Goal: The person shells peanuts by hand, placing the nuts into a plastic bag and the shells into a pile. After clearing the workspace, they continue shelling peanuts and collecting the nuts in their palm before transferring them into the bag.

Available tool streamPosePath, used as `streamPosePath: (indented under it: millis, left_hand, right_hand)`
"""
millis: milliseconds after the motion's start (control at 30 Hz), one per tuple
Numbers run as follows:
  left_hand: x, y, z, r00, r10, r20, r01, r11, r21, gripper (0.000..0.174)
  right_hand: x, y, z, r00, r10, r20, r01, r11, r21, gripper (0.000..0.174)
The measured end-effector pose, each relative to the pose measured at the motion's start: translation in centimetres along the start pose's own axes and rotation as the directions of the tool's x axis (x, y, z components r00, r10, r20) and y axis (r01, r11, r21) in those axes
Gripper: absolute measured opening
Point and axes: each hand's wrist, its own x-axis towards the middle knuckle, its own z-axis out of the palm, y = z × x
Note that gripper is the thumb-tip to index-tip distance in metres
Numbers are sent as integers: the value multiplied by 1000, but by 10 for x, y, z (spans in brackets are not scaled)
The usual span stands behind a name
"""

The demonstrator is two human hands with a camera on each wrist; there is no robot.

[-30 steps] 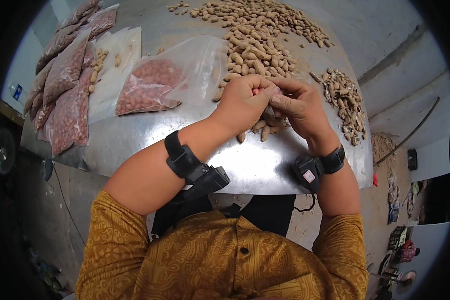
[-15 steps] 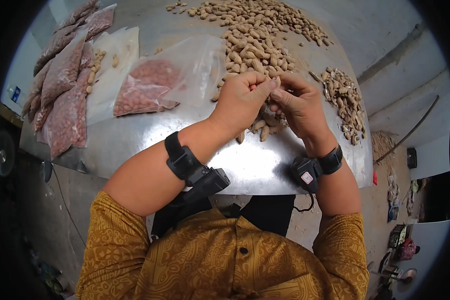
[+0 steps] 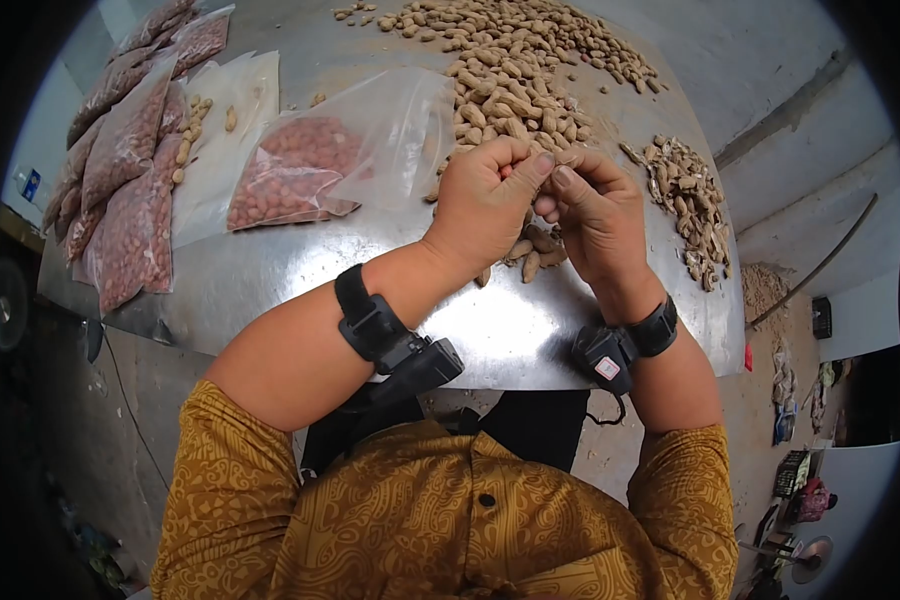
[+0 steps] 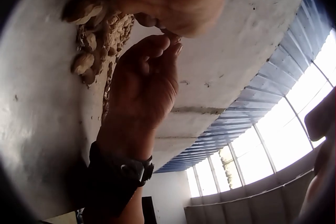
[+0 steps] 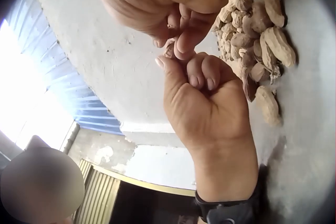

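Observation:
Over the front of the peanut heap, my left hand (image 3: 482, 205) and right hand (image 3: 605, 215) meet at the fingertips. Between them they pinch a small peanut (image 5: 169, 49), mostly covered by the fingers. The thumbs lie side by side in the head view. A bit of red, like a peanut kernel (image 3: 506, 171), shows inside the curled fingers of my left hand. Unshelled peanuts (image 3: 515, 100) spread away behind the hands, and a few lie just below them. To the left lies a clear plastic bag (image 3: 400, 115) partly filled with red kernels (image 3: 295, 165).
Filled kernel bags (image 3: 130, 185) are stacked at the metal table's (image 3: 370, 285) left side. Beside them, flat empty bags (image 3: 255, 90) carry several loose peanuts. A pile of broken shells (image 3: 690, 205) sits near the right edge.
The right thumb has shifted up beside the left thumb, and the right wrist has moved slightly left. The left hand stays nearly in place; bags and heaps look the same.

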Motion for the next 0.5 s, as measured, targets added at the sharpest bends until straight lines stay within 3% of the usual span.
streamPosePath:
  millis: [67,167,200,300,500]
  left_hand:
    - [1,-1,1,996,38,-83,-38,999,-2,19]
    - [1,3,-5,997,-68,-23,68,998,9,25]
    - [1,3,-4,998,-61,-14,60,996,-62,26]
    - [1,3,-2,997,-70,30,75,961,-265,32]
    - [2,0,-2,968,-189,165,246,841,-482,28]
  right_hand:
    - [2,0,-2,999,-2,-35,3,999,41,11]
    - [6,-3,-5,998,56,-10,-55,993,102,12]
    - [6,-4,-7,996,84,12,-85,989,122,13]
    - [7,-4,-12,994,67,82,-72,996,60,20]
    - [5,-2,-1,999,-19,-34,14,988,-151,30]
